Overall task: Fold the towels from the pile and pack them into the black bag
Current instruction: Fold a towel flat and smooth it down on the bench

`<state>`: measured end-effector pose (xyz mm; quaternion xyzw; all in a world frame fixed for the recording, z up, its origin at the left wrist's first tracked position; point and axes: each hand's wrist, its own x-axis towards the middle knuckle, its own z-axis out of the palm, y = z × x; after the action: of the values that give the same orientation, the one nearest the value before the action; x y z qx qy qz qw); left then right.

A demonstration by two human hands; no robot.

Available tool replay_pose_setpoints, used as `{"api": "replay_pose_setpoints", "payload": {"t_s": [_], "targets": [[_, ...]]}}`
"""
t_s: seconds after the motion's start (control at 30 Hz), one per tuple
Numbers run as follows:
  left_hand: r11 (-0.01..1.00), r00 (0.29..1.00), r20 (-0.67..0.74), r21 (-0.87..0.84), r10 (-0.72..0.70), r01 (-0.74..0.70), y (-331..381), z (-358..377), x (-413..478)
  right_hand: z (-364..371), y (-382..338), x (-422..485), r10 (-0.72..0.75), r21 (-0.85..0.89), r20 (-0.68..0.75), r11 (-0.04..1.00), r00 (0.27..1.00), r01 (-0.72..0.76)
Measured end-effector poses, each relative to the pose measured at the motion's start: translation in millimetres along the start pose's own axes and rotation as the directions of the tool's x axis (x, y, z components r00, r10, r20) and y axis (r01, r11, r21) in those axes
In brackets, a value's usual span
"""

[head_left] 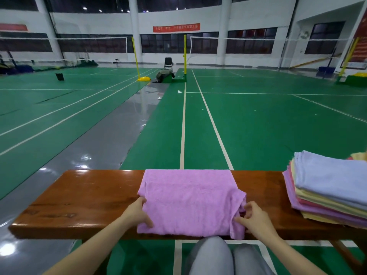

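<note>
Badminton-hall wooden surface (pixel 89 195) is carrying the purple towel (pixel 188 199) you're pinching at both side edges, left hand (pixel 137 213) and right hand (pixel 252 217) fingers grasping soft, floppy terry, so you're probably better gripping corners.

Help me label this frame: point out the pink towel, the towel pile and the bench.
pink towel (pixel 190 197): head view, middle of its top.
towel pile (pixel 333 179): head view, top towel.
bench (pixel 95 195): head view, bare top.
</note>
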<state>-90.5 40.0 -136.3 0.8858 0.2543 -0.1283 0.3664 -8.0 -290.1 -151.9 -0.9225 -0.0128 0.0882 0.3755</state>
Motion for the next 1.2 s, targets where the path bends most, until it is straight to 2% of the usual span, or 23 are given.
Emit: {"api": "replay_pose_setpoints", "payload": {"t_s": [0.07, 0.13, 0.2, 0.27, 0.3, 0.37, 0.43, 0.5, 0.53, 0.57, 0.6, 0.63, 0.7, 0.77, 0.83, 0.97, 1.07, 1.2], "targets": [[0.998, 0.999, 0.037, 0.055, 0.04, -0.042, -6, -6, 0, -2, -6, -8, -0.055, -0.223, 0.052, 0.973, 0.997, 0.065], [0.994, 0.991, 0.079, 0.034, 0.104, -0.107, -11, -11, 0, -2, -10, -13, -0.11, -0.303, 0.094, 0.944, 0.989, 0.134], [0.979, 0.984, 0.085, -0.148, 0.154, -0.141, -15, -16, 1, -1, -11, -14, -0.174, -0.321, 0.151, 0.922, 0.973, 0.215], [0.931, 0.983, 0.092, -0.345, 0.156, -0.116, -17, -21, -1, -1, -12, -15, -0.225, -0.458, 0.25, 0.829, 0.942, 0.32], [0.901, 0.982, 0.118, -0.425, 0.145, -0.082, -19, -24, -2, -1, -14, -15, -0.227, -0.503, 0.279, 0.793, 0.933, 0.343], [0.862, 0.962, 0.243, -0.506, 0.125, 0.016, -21, -29, -6, 0, -17, -14, -0.238, -0.491, 0.271, 0.799, 0.933, 0.347], [0.881, 0.886, 0.452, -0.456, 0.107, 0.126, -24, -38, -11, -4, -18, -10, -0.206, -0.47, 0.267, 0.825, 0.942, 0.314], [0.953, 0.771, 0.636, -0.249, 0.028, 0.171, -24, -50, -12, -10, -16, -1, -0.135, -0.439, 0.331, 0.854, 0.934, 0.279], [0.98, 0.744, 0.666, -0.111, -0.052, 0.168, -22, -56, -10, -13, -16, 3, -0.123, -0.417, 0.34, 0.869, 0.932, 0.267], [0.984, 0.757, 0.637, 0.009, -0.142, 0.178, -20, -58, -6, -15, -16, 10, -0.132, -0.421, 0.302, 0.87, 0.944, 0.257], [0.976, 0.802, 0.56, 0.075, -0.21, 0.204, -18, -58, 0, -15, -19, 17, -0.155, -0.437, 0.196, 0.87, 0.968, 0.228], [0.969, 0.862, 0.443, 0.1, -0.247, 0.227, -13, -55, 9, -15, -21, 25, -0.164, -0.41, 0.054, 0.896, 0.985, 0.171], [0.969, 0.962, 0.143, 0.116, -0.231, 0.216, -3, -46, 31, -10, -27, 45, -0.116, -0.26, -0.173, 0.963, 0.978, 0.068], [0.979, 0.984, -0.118, 0.14, -0.134, 0.15, 12, -37, 52, -6, -38, 65, -0.015, -0.137, -0.221, 0.99, 0.975, -0.016], [0.99, 0.961, -0.248, 0.034, -0.123, 0.136, 24, -29, 70, -3, -44, 84, 0.12, -0.067, -0.16, 0.989, 0.98, -0.132], [0.936, 0.905, -0.312, -0.294, -0.287, 0.196, 18, -30, 106, 2, -48, 112, 0.274, 0.003, -0.07, 0.962, 0.959, -0.274], [0.887, 0.903, -0.243, -0.393, -0.355, 0.243, 16, -35, 114, 6, -52, 126, 0.333, 0.178, 0.049, 0.925, 0.942, -0.336], [0.825, 0.911, -0.124, -0.486, -0.392, 0.289, 23, -37, 121, 10, -53, 136, 0.392, 0.417, 0.055, 0.826, 0.918, -0.378]]}}
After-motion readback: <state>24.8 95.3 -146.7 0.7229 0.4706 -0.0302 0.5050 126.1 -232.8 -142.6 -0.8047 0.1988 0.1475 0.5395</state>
